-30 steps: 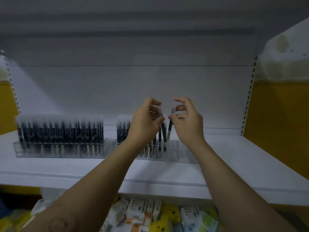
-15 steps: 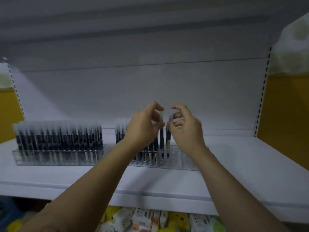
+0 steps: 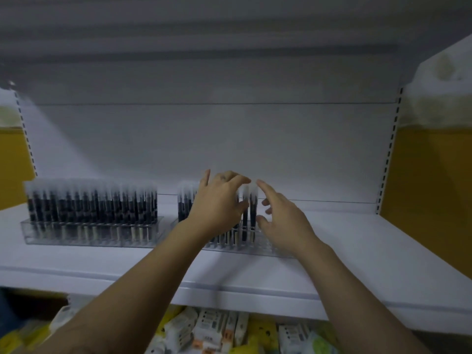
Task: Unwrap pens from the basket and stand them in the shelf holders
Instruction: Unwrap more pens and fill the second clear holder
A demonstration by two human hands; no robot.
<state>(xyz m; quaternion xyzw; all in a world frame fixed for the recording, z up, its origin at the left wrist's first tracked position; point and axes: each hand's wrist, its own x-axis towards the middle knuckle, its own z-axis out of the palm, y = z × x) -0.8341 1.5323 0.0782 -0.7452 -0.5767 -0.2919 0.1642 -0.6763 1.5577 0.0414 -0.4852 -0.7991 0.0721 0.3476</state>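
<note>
Neither grip holds anything. The left hand (image 3: 219, 200) spreads straight fingers over the tops of the dark pens with frosted white caps (image 3: 249, 213); its thumb perhaps brushes one, though blur hides the contact. The right hand (image 3: 283, 222) hovers open-fingered just beside the same pens, on their right. The pens stand upright in a clear plastic holder (image 3: 270, 250) on the white shelf (image 3: 370, 251). A second clear holder (image 3: 89, 237), packed full, sits further left. Colourful packets (image 3: 212, 325) lie below the shelf.
</note>
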